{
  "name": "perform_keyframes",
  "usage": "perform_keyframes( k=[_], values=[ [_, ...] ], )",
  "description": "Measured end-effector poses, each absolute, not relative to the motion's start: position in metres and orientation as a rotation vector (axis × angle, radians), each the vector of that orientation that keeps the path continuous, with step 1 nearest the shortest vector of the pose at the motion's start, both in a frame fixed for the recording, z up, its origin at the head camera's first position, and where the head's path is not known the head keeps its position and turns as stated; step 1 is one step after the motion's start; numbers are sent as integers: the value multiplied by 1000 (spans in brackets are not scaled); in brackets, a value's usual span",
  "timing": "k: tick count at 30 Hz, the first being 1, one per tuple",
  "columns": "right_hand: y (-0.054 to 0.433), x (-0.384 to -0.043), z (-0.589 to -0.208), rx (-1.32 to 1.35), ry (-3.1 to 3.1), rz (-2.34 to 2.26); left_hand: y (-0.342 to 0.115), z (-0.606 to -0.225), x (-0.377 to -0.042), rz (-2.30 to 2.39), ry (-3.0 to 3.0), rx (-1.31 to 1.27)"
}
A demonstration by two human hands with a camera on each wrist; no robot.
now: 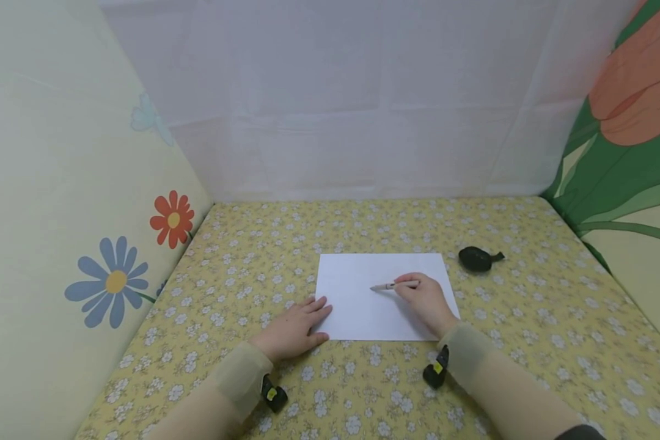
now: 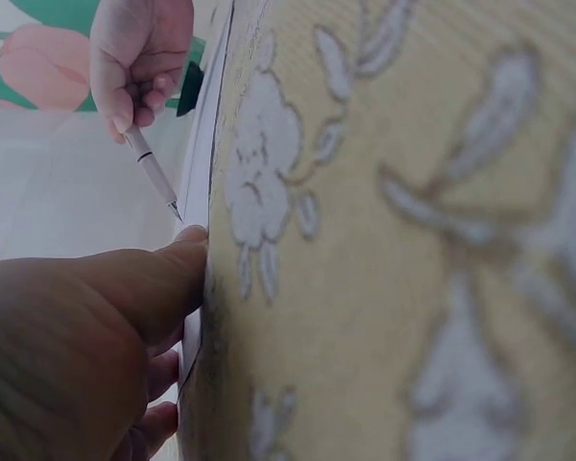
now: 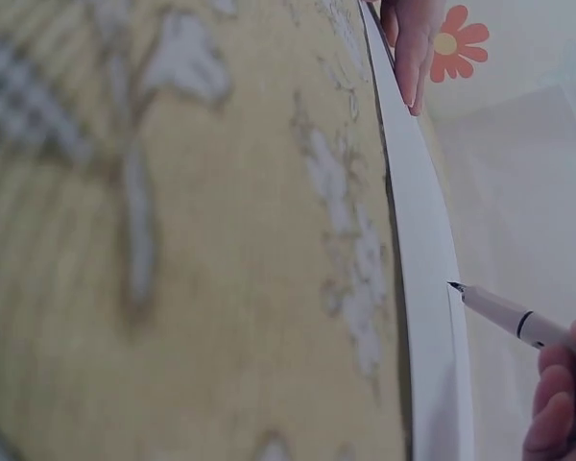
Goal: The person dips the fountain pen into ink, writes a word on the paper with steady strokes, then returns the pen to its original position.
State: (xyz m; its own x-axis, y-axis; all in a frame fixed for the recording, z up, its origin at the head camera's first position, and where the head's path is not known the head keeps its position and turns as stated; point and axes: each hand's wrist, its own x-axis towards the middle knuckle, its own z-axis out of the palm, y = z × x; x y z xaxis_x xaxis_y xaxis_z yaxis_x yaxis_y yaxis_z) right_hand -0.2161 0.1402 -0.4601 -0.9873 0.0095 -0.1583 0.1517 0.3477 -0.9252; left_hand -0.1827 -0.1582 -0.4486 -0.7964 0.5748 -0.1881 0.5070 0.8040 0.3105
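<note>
Smooth matt ppr sheet [image 1: 357, 313], plstc-look pen [image 3: 499, 312]

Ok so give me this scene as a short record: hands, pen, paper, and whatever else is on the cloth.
Left hand: fingers at the left edge of the paper
Right hand: pinching the pen
Pen: light-coloured, pointing left, over the paper; contact unclear
Paper: white, no marks visible
Beyond paper's right edge: black rounded object with short tail
Surface: yellow flowered cloth
</note>
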Motion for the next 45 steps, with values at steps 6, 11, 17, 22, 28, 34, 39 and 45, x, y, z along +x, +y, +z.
perform_keyframes(
  k=[6, 11, 17, 22, 28, 34, 39, 45],
  values=[
    [143, -216, -456, 152, 2480, -1711, -158, -447, -183, 368, 2717, 821],
    [146, -217, -455, 155, 2491, -1706, -159, -450, -184, 358, 2720, 825],
    [151, -216, -454, 132, 2530, -1665, -159, -452, -185, 347, 2724, 834],
    [156, -216, -454, 141, 2565, -1623, -159, -452, -185, 345, 2725, 825],
    [161, -216, -453, 149, 2550, -1629, -158, -450, -184, 362, 2726, 816],
    [166, -215, -453, 165, 2546, -1627, -157, -448, -183, 386, 2719, 808],
    [169, -214, -452, 170, 2524, -1642, -158, -449, -183, 378, 2720, 804],
    [172, -212, -451, 202, 2547, -1646, -157, -448, -183, 376, 2719, 808]
  ],
)
